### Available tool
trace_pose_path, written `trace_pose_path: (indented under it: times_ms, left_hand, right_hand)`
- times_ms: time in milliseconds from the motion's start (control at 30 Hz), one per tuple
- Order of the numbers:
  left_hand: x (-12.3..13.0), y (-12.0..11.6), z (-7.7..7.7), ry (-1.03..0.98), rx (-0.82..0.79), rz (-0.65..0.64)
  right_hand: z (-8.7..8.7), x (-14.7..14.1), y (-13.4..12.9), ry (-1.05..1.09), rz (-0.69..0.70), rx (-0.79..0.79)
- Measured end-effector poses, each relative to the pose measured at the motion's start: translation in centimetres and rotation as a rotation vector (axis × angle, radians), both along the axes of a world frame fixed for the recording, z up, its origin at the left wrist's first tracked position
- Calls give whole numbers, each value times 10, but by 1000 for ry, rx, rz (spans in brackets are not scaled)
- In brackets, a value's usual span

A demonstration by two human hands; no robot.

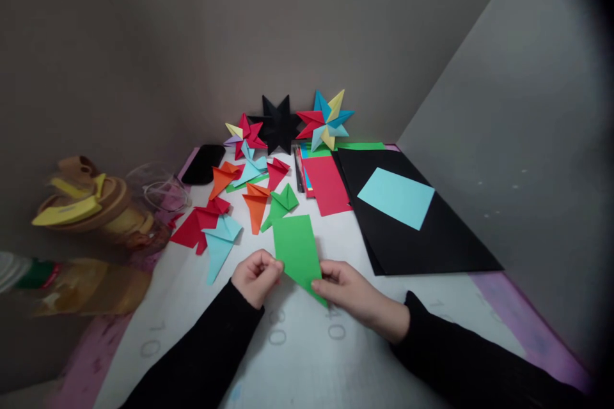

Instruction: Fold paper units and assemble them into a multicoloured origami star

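Observation:
Between my two hands is a sheet of green paper (296,246), raised over the white mat, with a slanting lower edge. My left hand (258,275) pinches its left side between thumb and curled fingers. On the opposite side my right hand (352,291) grips the lower right edge, thumb in front and fingers behind. Just beyond the sheet lie a folded green paper piece (283,203) and a folded orange piece (256,201). A folded light blue piece (222,239) rests to the left of my left hand.
Paper stars, one black (278,124) and one multicoloured (327,120), lean at the wall. Black sheets (422,249) carry a light blue sheet (397,195) on the right, near red paper (329,185). A bottle (91,284), a round container (115,208) and a phone (204,165) are left.

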State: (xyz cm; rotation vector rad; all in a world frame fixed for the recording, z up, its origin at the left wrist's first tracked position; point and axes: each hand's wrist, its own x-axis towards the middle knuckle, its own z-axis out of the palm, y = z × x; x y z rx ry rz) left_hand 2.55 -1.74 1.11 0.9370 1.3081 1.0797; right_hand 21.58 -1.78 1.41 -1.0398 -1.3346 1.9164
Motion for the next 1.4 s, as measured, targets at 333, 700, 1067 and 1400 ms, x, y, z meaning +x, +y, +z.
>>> trace_pose_path:
  times_ms: [333, 700, 1067, 1400]
  left_hand:
    - [5, -4, -1, -136, 98, -74]
    - [0, 0, -2, -113, 4, -115]
    - [4, -4, -1, 40, -27, -35]
    - [7, -4, -5, 27, -18, -80]
  right_hand:
    - [-16, 3, 0, 47, -131, -33]
    - [-12, 5, -1, 40, -101, -18]
    - [-15, 1, -6, -87, -162, 134]
    - [-11, 1, 6, 149, -466, -140]
